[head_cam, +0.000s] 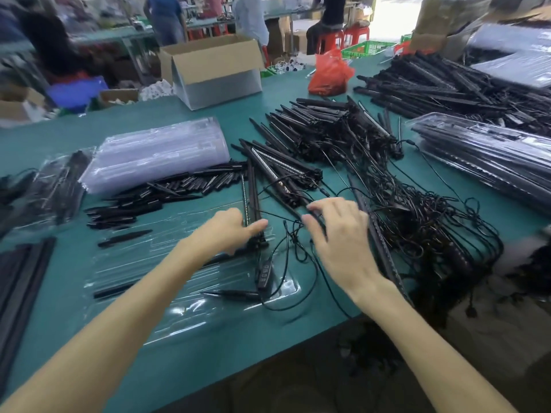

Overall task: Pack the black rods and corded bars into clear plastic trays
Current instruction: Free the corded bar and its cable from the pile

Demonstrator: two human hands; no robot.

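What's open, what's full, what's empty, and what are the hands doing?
Cardboard box: open, flaps up.
Front clear tray: open, few pieces inside.
Clear tray stack: empty, nested.
Right-side trays: filled with bars.
Cords: tangled.
Left hand: holds corded bars.
Right hand: pinches a black bar.
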